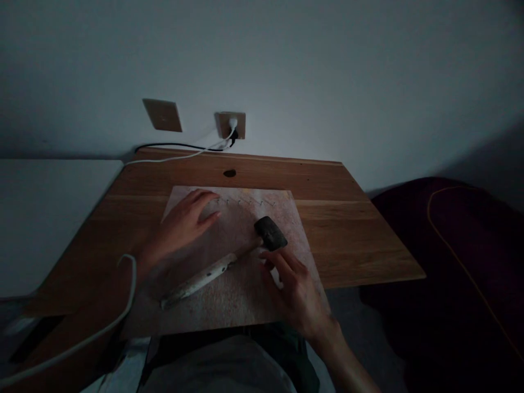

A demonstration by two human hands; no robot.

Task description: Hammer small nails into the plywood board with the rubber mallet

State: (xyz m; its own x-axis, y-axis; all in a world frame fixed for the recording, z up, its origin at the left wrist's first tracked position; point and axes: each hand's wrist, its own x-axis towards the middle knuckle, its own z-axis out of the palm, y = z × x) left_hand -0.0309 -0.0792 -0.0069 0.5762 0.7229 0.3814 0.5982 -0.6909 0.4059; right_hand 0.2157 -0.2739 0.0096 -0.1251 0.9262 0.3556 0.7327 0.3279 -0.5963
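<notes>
A mallet with a black head (271,233) and a worn, pale-wrapped handle (200,282) lies diagonally across a mottled board (245,305). Several thin nails (250,201) stand in a row near the board's far edge. My left hand (190,215) is over the board's left part, thumb and fingers apart, with its index fingertip close to the leftmost nail. Nothing shows between those fingers. Just below the mallet head is my right hand (295,284), fingers loosely bent with a gap between them. Whether its fingertips touch the mallet head, I cannot tell.
The board rests on a wooden table (347,229) against the wall. A wall socket (241,125) has plugs in it, and a white cable (164,159) runs left. Another white cable (131,284) crosses my left forearm. Dark purple fabric (409,234) is at the right.
</notes>
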